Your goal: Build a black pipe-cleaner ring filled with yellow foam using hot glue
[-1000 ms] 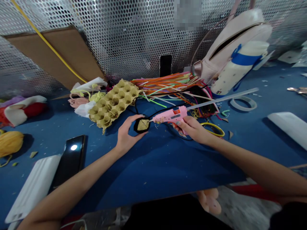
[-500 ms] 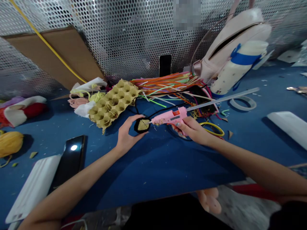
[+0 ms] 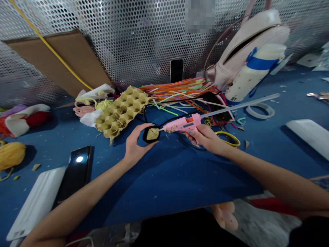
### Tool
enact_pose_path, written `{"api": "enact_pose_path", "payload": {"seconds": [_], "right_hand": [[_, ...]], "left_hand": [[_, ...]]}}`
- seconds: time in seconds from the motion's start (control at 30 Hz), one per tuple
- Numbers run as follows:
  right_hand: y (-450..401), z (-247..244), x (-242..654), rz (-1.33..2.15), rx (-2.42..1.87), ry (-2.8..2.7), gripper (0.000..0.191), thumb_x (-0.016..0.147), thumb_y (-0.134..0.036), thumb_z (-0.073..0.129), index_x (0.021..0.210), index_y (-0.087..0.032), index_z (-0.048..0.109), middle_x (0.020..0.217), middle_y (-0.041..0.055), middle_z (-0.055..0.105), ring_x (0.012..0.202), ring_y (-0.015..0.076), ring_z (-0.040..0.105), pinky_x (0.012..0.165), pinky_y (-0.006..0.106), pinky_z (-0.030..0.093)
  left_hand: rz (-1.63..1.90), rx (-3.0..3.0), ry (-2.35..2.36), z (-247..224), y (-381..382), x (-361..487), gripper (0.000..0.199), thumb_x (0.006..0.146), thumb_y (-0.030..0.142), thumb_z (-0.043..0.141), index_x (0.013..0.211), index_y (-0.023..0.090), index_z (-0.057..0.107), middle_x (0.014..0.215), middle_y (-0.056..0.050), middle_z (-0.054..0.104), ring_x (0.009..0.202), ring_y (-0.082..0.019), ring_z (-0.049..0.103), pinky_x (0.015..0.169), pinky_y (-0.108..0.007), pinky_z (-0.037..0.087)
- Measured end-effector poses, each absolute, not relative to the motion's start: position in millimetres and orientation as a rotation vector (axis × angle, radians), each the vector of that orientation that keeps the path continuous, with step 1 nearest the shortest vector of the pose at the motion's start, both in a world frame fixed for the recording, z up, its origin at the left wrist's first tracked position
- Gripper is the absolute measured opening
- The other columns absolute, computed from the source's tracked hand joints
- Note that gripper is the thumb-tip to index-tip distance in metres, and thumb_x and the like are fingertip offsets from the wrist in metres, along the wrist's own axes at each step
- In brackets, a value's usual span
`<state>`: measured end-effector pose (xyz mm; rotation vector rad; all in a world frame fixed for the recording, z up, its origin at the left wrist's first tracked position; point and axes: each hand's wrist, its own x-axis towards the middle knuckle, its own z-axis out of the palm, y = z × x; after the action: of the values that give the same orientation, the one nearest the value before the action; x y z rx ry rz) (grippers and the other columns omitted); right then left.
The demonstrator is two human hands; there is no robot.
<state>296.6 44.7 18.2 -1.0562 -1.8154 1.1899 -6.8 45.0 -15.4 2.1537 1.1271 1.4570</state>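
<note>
Between the thumb and fingers of my left hand [image 3: 136,144] is a small black fuzzy-edged piece with a yellowish, cardboard-like centre [image 3: 152,133]. My right hand [image 3: 208,139] is wrapped round the handle of a pink glue gun [image 3: 181,124]. The gun's metal nozzle points left and reaches the right edge of the small piece; whether it touches I cannot tell. A long translucent glue stick [image 3: 239,105] sticks out of the gun's back end. A black cord [image 3: 167,120] runs behind the piece. Just beyond my left hand lies an egg carton [image 3: 122,111].
Colourful pipe cleaners [image 3: 174,90] lie behind the hands. On the right are a roll of tape [image 3: 260,111], a bottle [image 3: 257,75], a pale bag [image 3: 249,37] and a yellow ring [image 3: 228,138]. A phone [image 3: 77,168] and yellow yarn [image 3: 11,154] lie on the left.
The glue gun's nozzle has shifted slightly, from over the yellowish centre to the right edge of the piece. Both hands keep their holds.
</note>
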Motion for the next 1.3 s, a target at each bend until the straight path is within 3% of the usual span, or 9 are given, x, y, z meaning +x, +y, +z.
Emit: {"api": "enact_pose_path", "payload": {"seconds": [0.3,1.3], "right_hand": [[50.8,13.9,300.0,1.042,-1.098,-1.882,0.062,0.098,-0.075,0.052,0.072,-0.019,0.058,0.060,0.0017,0.060,0.051,0.0098,0.051,0.047,0.025,0.041],[52.2,9.6,300.9,1.126,-1.063,-1.815,0.059,0.098,-0.073,0.054,0.076,-0.019,0.059,0.060,-0.0002,0.057,0.049,0.0091,0.049,0.046,0.024,0.040]], "left_hand": [[1.477,2.139,1.136,-14.2,43.8,-6.5,0.055,0.081,0.029,0.087,0.132,0.028,0.066,0.129,-0.009,0.073,0.121,-0.029,0.072,0.111,-0.052,0.058],[1.492,2.137,1.117,-14.5,43.9,-7.0,0.056,0.081,0.028,0.087,0.132,0.028,0.066,0.129,-0.009,0.073,0.122,-0.029,0.071,0.111,-0.052,0.058]]}}
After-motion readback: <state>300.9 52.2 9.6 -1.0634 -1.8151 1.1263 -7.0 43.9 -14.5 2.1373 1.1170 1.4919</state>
